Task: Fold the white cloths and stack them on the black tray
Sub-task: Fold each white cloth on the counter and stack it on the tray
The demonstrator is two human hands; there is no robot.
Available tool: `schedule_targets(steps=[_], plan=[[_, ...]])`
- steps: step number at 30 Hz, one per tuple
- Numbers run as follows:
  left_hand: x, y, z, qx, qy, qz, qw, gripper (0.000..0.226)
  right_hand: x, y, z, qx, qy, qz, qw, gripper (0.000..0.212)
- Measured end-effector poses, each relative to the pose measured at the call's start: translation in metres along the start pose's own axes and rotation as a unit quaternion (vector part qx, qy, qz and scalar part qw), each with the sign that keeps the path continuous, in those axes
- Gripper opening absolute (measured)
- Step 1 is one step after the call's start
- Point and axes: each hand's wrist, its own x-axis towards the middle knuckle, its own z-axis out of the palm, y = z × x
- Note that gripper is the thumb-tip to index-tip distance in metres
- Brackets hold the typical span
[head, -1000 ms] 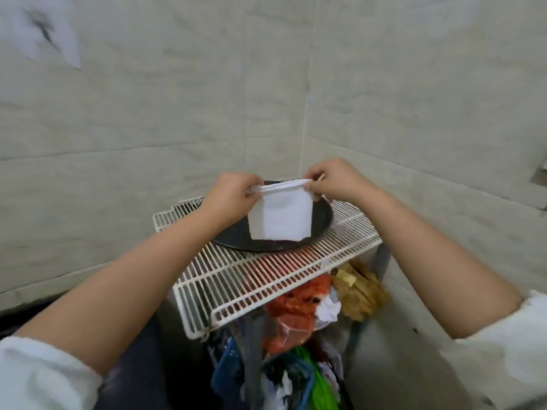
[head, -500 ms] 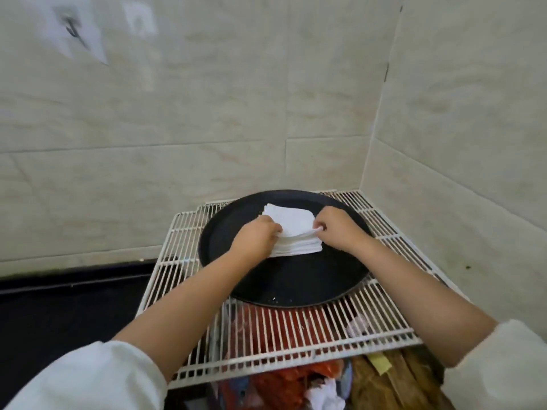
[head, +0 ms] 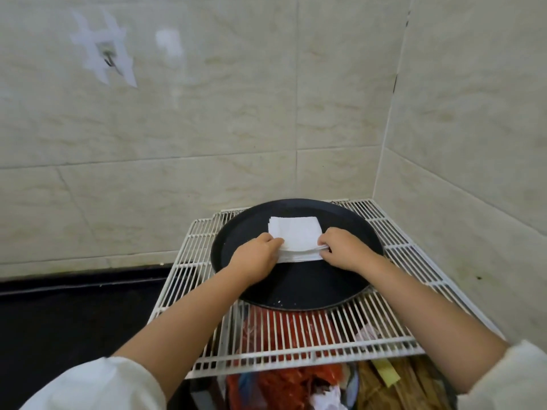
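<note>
Setting the folded cloth down onto the stack point(head: 296, 241) on the tray point(head: 340, 285).
A second ago it hung in the air between both hands; now it lies on the pile. Left hand point(head: 256, 257) and right hand point(head: 344, 251) pinch the near corners, squaring the edges. Release looks imminent; another cloth probably follows.

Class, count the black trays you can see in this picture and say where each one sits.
1. The black tray sits on the white wire rack in the tiled corner, holding the stack of white cloths. Clutter beneath the rack could hide others.
</note>
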Motion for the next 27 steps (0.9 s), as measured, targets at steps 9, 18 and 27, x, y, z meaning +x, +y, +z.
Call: schedule_targets(steps=[9, 18, 27], plan=[[-0.051, -0.048, -0.043, 0.064, 0.064, -0.108, 0.990, 0.037, -0.024, -0.100, -0.034, -0.071, 0.043, -0.068, 0.994, 0.040], [-0.298, -0.239, -0.110, 0.087, 0.139, -0.296, 0.941, 0.043, -0.047, -0.393, -0.017, 0.034, 0.115, -0.251, 0.960, 0.046], [-0.557, -0.391, -0.131, 0.119, 0.149, -0.493, 0.849, 0.042, -0.117, -0.678, 0.069, 0.052, 0.033, -0.412, 0.909, 0.050]])
